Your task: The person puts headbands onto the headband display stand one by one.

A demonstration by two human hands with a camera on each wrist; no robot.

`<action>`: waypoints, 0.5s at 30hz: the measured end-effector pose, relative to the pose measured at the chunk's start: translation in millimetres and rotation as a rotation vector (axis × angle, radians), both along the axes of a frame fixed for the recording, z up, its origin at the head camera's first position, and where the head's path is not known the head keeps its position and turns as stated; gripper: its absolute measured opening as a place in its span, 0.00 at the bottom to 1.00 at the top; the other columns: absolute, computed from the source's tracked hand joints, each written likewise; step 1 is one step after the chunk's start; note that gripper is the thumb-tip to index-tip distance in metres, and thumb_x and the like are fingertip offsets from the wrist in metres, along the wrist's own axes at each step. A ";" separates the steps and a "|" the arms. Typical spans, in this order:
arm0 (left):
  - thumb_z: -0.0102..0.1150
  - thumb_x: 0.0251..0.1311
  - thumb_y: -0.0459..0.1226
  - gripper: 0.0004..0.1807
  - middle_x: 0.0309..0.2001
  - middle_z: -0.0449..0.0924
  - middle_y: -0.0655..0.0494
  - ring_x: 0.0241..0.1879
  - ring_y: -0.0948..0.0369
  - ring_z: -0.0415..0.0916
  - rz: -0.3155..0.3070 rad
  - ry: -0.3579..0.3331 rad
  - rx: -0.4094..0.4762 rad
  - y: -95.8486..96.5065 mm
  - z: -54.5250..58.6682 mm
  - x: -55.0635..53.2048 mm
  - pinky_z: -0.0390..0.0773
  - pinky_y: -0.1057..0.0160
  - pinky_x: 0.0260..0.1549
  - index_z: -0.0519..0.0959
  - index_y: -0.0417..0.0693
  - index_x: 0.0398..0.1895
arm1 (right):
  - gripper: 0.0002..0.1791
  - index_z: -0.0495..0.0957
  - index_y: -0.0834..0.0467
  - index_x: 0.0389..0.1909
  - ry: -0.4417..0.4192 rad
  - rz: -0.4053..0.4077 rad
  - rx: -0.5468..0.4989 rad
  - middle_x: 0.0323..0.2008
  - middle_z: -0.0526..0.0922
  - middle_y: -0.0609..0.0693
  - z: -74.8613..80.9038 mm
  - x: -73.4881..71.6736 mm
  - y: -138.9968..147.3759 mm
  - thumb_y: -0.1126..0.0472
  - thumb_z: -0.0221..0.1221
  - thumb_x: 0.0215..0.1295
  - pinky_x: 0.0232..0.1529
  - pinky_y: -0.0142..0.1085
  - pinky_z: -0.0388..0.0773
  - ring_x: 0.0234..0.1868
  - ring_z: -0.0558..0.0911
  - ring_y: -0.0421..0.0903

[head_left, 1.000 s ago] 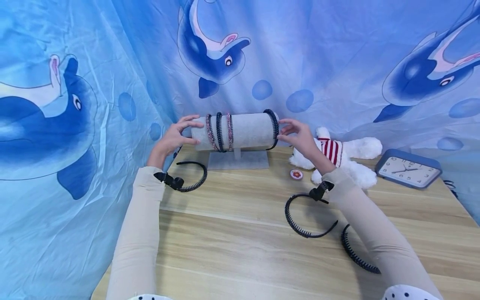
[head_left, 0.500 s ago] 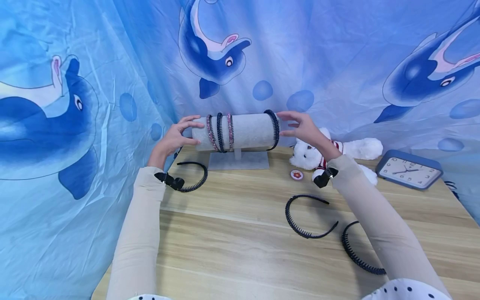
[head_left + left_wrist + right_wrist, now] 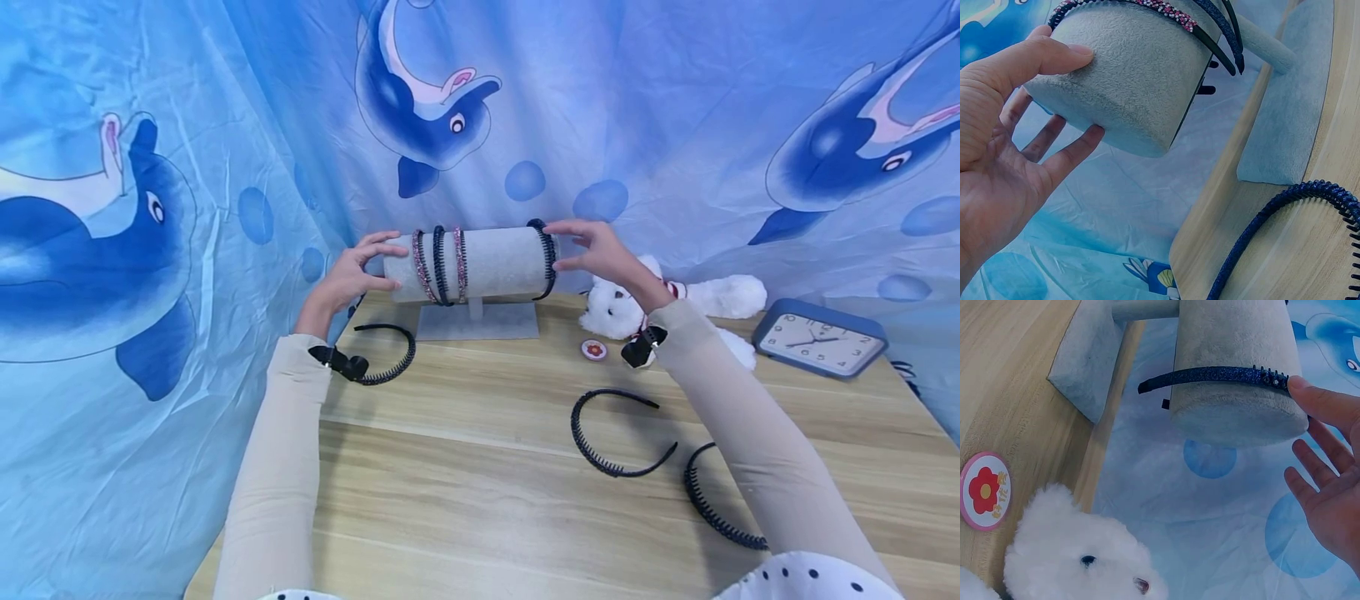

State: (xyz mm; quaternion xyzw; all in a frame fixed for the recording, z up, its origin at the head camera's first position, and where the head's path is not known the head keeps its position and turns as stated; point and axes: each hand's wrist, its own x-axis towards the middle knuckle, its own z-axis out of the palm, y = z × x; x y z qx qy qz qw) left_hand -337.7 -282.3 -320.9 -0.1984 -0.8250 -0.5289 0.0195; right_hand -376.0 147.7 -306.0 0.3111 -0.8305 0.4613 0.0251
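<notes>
A grey plush headband display stand (image 3: 502,260) stands at the back of the table, its roll lying sideways. My left hand (image 3: 347,279) grips the roll's left end; in the left wrist view its thumb lies on the plush and the fingertips touch the end. Two pink-glitter headbands (image 3: 461,265) and a dark one (image 3: 440,267) circle the roll's left half. Around the right end sits a dark blue toothed headband (image 3: 1222,375). My right hand (image 3: 603,254) holds this band at its edge between thumb and index finger; the index fingertip is partly hidden behind the roll.
Dark toothed headbands lie on the wooden table: one at left (image 3: 408,354), one at centre right (image 3: 581,433), another (image 3: 705,504) partly under the right sleeve. A white plush toy (image 3: 723,296), a round flower badge (image 3: 593,350) and a blue clock (image 3: 817,337) are at right.
My right hand has shifted up, then left onto the right-end headband, its index finger now over the band's top. That band sits slightly further left. The left hand has kept its place.
</notes>
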 end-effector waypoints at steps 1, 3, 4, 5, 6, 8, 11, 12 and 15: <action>0.71 0.52 0.21 0.28 0.79 0.58 0.48 0.80 0.51 0.48 -0.001 0.008 0.001 -1.8 -2.9 -3.2 0.54 0.42 0.77 0.77 0.32 0.60 | 0.32 0.74 0.66 0.66 0.002 0.000 0.000 0.71 0.72 0.62 -0.1 -0.1 -0.6 0.73 0.69 0.59 0.78 0.56 0.58 0.75 0.66 0.58; 0.71 0.51 0.22 0.28 0.78 0.58 0.48 0.80 0.53 0.48 -0.001 0.021 0.004 -5.1 -8.6 -9.6 0.54 0.41 0.77 0.78 0.34 0.59 | 0.32 0.75 0.64 0.66 0.012 -0.005 0.012 0.71 0.72 0.62 -0.1 -0.6 -1.6 0.72 0.69 0.59 0.78 0.55 0.58 0.75 0.66 0.58; 0.71 0.52 0.22 0.28 0.78 0.58 0.49 0.80 0.54 0.49 0.000 0.026 0.003 -6.6 -11.5 -12.6 0.55 0.41 0.77 0.79 0.35 0.60 | 0.32 0.75 0.63 0.66 0.019 -0.010 0.024 0.71 0.72 0.61 0.2 -0.4 -2.2 0.71 0.70 0.59 0.79 0.54 0.58 0.75 0.66 0.57; 0.71 0.52 0.22 0.28 0.78 0.58 0.50 0.79 0.55 0.49 0.002 0.032 -0.002 -7.9 -13.9 -15.2 0.56 0.41 0.76 0.79 0.36 0.60 | 0.32 0.76 0.62 0.66 0.024 -0.011 0.033 0.71 0.73 0.60 0.4 -0.1 -2.8 0.70 0.70 0.59 0.79 0.53 0.58 0.75 0.66 0.57; 0.72 0.52 0.23 0.28 0.78 0.59 0.52 0.79 0.55 0.49 0.004 0.038 -0.006 -9.3 -16.2 -17.7 0.56 0.40 0.76 0.79 0.37 0.60 | 0.32 0.77 0.59 0.66 0.032 -0.017 0.043 0.71 0.73 0.58 -2.5 -4.0 -2.6 0.68 0.71 0.59 0.79 0.53 0.57 0.76 0.66 0.55; 0.71 0.52 0.22 0.29 0.78 0.59 0.52 0.79 0.55 0.49 0.005 0.033 -0.002 -9.0 -16.1 -17.9 0.56 0.41 0.76 0.79 0.36 0.60 | 0.32 0.77 0.58 0.66 0.045 -0.030 0.073 0.71 0.74 0.56 -1.9 -4.1 -4.8 0.67 0.72 0.59 0.79 0.53 0.57 0.76 0.66 0.54; 0.71 0.51 0.21 0.30 0.79 0.58 0.51 0.80 0.53 0.48 0.004 0.016 0.004 -8.2 -15.4 -17.8 0.55 0.40 0.76 0.77 0.32 0.60 | 0.32 0.77 0.58 0.65 0.056 -0.030 0.090 0.70 0.74 0.56 -1.1 -4.1 -9.7 0.67 0.72 0.58 0.79 0.53 0.56 0.76 0.66 0.55; 0.71 0.51 0.21 0.30 0.79 0.57 0.50 0.80 0.52 0.47 0.004 0.010 0.007 -8.2 -15.5 -18.0 0.54 0.40 0.76 0.76 0.31 0.61 | 0.32 0.78 0.59 0.65 0.061 -0.028 0.091 0.70 0.74 0.57 -0.8 -4.0 -11.8 0.67 0.72 0.58 0.79 0.54 0.57 0.75 0.66 0.55; 0.70 0.51 0.20 0.30 0.79 0.56 0.48 0.80 0.51 0.46 0.001 0.002 0.007 -7.6 -15.1 -17.6 0.53 0.40 0.77 0.76 0.30 0.61 | 0.32 0.78 0.61 0.64 0.068 -0.014 0.083 0.69 0.75 0.59 0.4 -3.0 -18.7 0.69 0.73 0.56 0.78 0.53 0.59 0.74 0.67 0.56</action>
